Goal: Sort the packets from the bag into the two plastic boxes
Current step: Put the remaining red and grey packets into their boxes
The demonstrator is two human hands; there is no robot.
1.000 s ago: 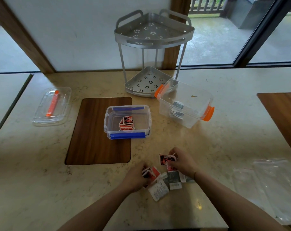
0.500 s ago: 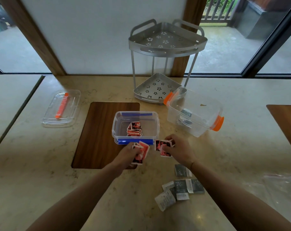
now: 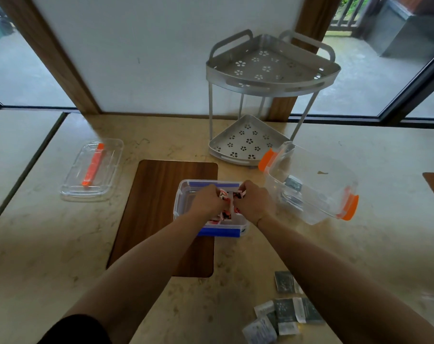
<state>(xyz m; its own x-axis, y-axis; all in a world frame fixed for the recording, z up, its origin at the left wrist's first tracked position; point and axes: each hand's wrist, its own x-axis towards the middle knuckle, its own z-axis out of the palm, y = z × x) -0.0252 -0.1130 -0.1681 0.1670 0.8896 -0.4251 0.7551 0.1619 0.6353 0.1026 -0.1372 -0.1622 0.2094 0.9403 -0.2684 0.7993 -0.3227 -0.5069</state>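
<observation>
Both hands have moved up from the bench edge of the blue box and are now over its inside, where half a second ago they were just short of its near wall. Left hand [image 3: 207, 201] and right hand [image 3: 254, 203] sit side by side, knuckles up, each closed on red packets [image 3: 223, 194] that show between the fingers. More red packets [image 3: 222, 216] lie on the floor of the blue box [image 3: 186, 194] under the hands.

That box stands at the centre of the view, half on a wood inlay [image 3: 158, 207] in the pale bench [image 3: 37, 244]. At 2 o'clock from it, just beside, stands the orange box [image 3: 317, 187], tilted, with grey packets [image 3: 291, 192] inside against its left wall. Behind both, at 12 o'clock, a grey two-tier rack [image 3: 268, 75] stands against the wall. At 10 o'clock, well apart, a clear lid [image 3: 111, 157] lies flat with an orange clip [image 3: 94, 165] on it.

At 5 o'clock, near the bottom edge, loose grey packets [image 3: 284, 314] lie in a small heap on the bench, partly behind the right forearm. A dark sleeve [image 3: 74, 330] shows on the left arm.
</observation>
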